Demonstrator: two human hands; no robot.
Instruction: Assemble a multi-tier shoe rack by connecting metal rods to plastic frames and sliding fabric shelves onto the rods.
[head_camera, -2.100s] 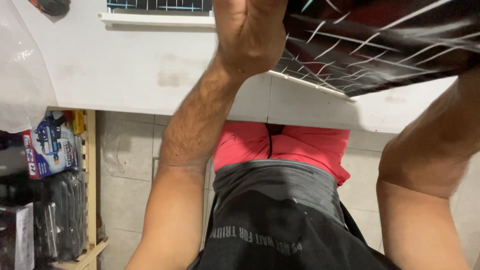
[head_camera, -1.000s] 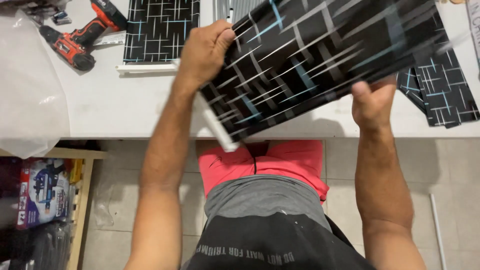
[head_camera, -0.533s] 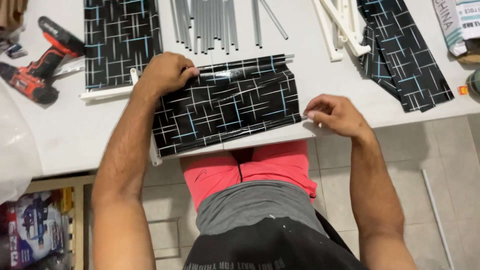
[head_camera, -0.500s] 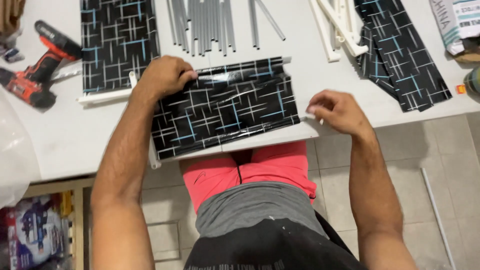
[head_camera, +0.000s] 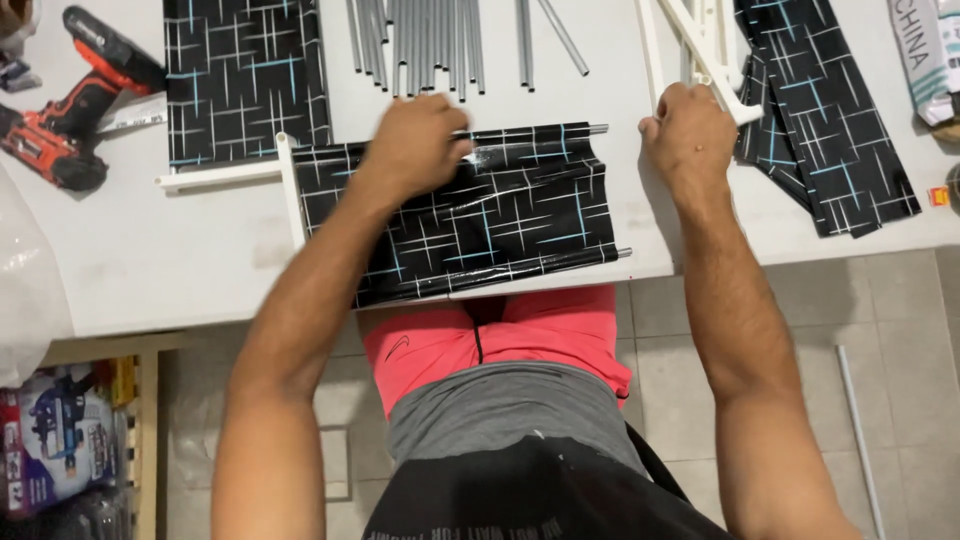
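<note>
Since half a second ago, the right hand (head_camera: 690, 125) has left the glossy black fabric panel with white and blue crossing lines (head_camera: 470, 215) and is now curling shut around a thin white plastic bar (head_camera: 715, 75) near the far edge of the white tabletop (head_camera: 150, 270). With fingers bent, the left hand (head_camera: 415, 145) is pressing flat on the panel's far edge, not clamping it. Stretched between two slim grey metal rods (head_camera: 598, 129), the panel is lying at the tabletop's near edge. Loose grey metal tubes (head_camera: 420, 40) are lying along the far edge, a second flat patterned panel (head_camera: 245, 75) and a red and black cordless drill (head_camera: 70, 110) toward the far left corner, and crumpled patterned fabric (head_camera: 830, 130) toward the right edge.
</note>
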